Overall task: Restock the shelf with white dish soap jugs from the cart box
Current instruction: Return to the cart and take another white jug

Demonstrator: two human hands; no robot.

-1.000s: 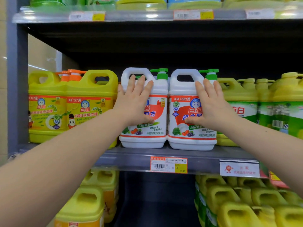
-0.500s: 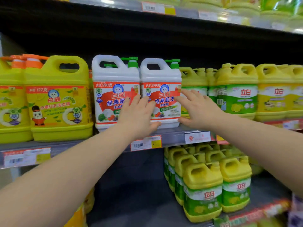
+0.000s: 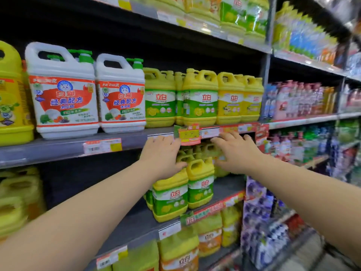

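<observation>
I see one white jug (image 3: 62, 90) and a second white jug (image 3: 121, 94) upright and touching on the shelf (image 3: 58, 148) at ten o'clock, well apart from my hands. My left hand (image 3: 162, 155) and right hand (image 3: 234, 153) hover near centre, fingers loosely straight, holding nothing; whether the fingertips touch the shelf edge I cannot tell. The left hand hides part of the small yellow jugs (image 3: 199, 182) at six o'clock, and the price tag (image 3: 102, 146) is too blurred to read

Yellow jugs (image 3: 199, 98) beside pink bottles (image 3: 293, 100), orange promo tag (image 3: 190, 134) just below
</observation>
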